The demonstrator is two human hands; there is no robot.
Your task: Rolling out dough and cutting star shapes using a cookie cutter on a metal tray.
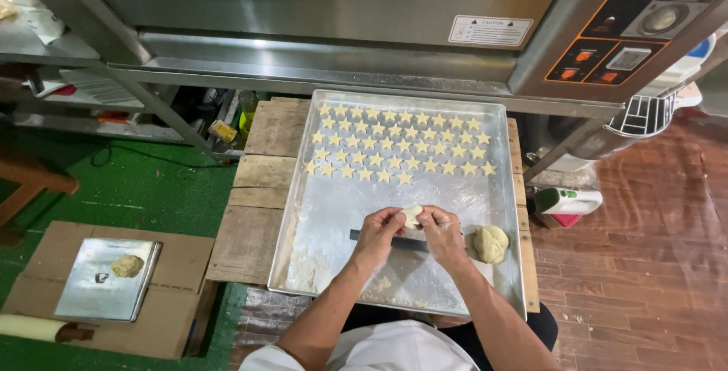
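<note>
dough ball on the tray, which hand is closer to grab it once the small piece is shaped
Right. The right hand sits just beside the dough ball near the tray's right edge; the left hand is farther off, both pinching the small dough piece.

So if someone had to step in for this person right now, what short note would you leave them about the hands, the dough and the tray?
Left hand and right hand: both pinch one small dough piece between the fingertips, above the metal tray.
Dough ball: lies on the tray, right of the right hand.
Dark flat tool: lies on the tray under the hands.
Done: rows of star-shaped dough pieces fill the tray's far part.
Left: the near part of the tray holds only flour; the piece in hand and the ball are unshaped.
Another dough lump sits on a small metal sheet on the floor, left.
</note>
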